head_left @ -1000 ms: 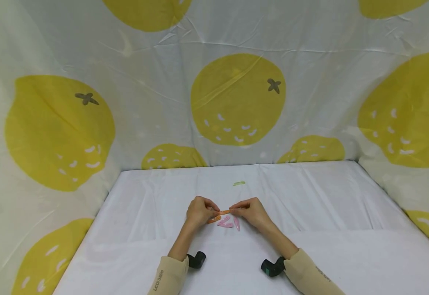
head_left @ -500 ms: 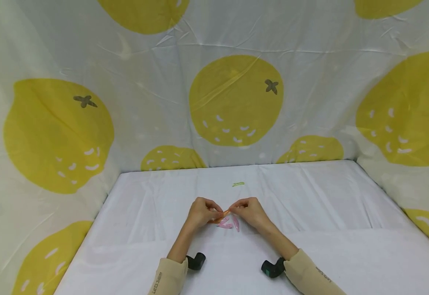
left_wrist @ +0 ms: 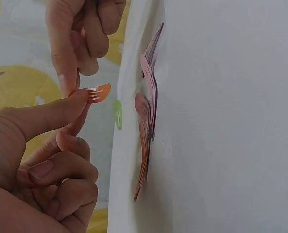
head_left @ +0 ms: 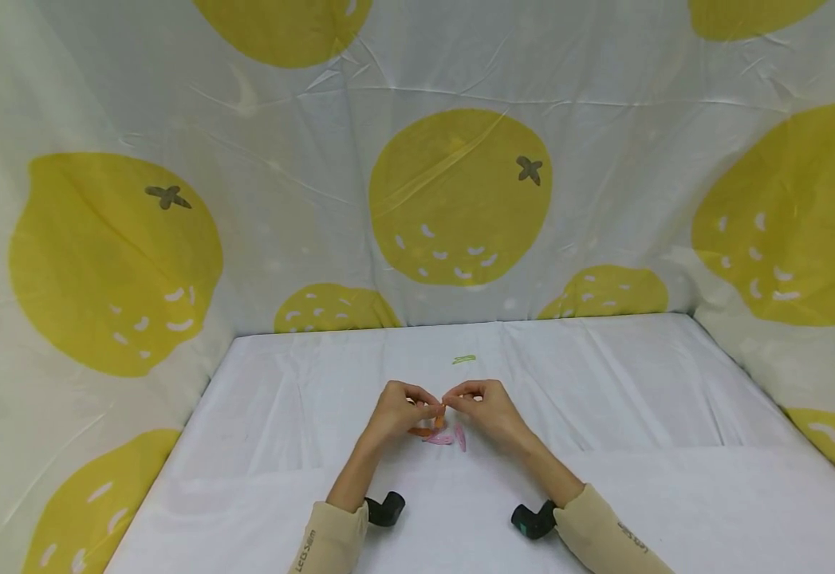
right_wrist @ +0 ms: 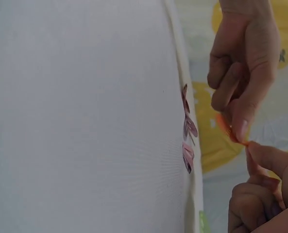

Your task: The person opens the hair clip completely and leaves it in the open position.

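Note:
Both hands meet above the middle of the white table. My left hand (head_left: 397,416) pinches an orange snap hair clip (left_wrist: 101,93) between thumb and forefinger, its slotted broad end poking out past the fingertips. At the clip's narrow end, the thumb and forefinger of my right hand (head_left: 487,408) pinch it too. Fingertips cover most of the clip's middle. Just below the hands lie another orange hair clip (head_left: 420,431), a pink hair clip (head_left: 440,439) and, slightly apart to the right, one more pink clip (head_left: 460,438).
A green hair clip (head_left: 463,359) lies farther back on the white-covered table (head_left: 604,399). Behind and at the sides hangs a white curtain (head_left: 302,175) with yellow lemons. Black wrist-camera mounts (head_left: 386,509) stick out from the sleeves.
The orange clip has turned from lying level between the hands to pointing downward. The hands have come closer together, the right one rising slightly. The clips on the table show no clear movement.

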`<state>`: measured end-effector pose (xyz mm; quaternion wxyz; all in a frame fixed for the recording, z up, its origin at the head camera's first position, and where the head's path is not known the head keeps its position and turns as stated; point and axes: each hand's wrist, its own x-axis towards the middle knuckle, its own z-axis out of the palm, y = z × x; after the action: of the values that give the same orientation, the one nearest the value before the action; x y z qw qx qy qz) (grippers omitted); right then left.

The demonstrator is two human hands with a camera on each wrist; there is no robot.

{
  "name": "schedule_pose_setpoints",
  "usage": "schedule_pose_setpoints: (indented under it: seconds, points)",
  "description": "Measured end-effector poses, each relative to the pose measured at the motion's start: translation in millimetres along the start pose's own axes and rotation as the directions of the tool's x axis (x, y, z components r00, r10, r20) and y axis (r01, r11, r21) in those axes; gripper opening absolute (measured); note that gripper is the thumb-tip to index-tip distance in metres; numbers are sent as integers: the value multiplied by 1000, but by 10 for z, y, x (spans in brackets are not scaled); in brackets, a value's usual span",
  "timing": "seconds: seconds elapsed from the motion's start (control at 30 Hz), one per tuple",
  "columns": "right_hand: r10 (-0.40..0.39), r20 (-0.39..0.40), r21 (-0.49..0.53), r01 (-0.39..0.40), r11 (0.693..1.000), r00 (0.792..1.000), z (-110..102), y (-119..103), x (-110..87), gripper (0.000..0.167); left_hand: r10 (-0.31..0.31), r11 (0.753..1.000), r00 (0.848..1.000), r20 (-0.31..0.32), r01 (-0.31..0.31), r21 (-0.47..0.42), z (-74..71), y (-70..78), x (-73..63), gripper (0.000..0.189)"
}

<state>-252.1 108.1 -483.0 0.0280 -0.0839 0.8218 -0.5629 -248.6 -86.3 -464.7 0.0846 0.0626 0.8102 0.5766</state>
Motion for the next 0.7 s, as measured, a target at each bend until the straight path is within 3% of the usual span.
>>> schedule_pose_setpoints:
  seconds: [0.13,0.33,0.43,0.6,0.7]
  points:
    - [-4,-1,23,4,1000,1000,5,8,-10,10,-17,1000,998,-57,16,-6,11,7,-3,13]
    - [-35,101,31,32,999,994,5,25,-41,18,-31,999,988,-151,26,-36,17,10,8,16]
    - [-38,118,46,33,998,992,3,21,-43,20,-34,997,989,-145,22,-80,23,15,10,17]
    - [34,113,30,-38,999,993,-32,-51,-63,19,-44,987,992,-117,25,-161,41,37,6,17]
    - [70,101,6,-71,997,992,-51,-16,-44,18,-22,990,992,-125,4,-141,40,32,10,14]
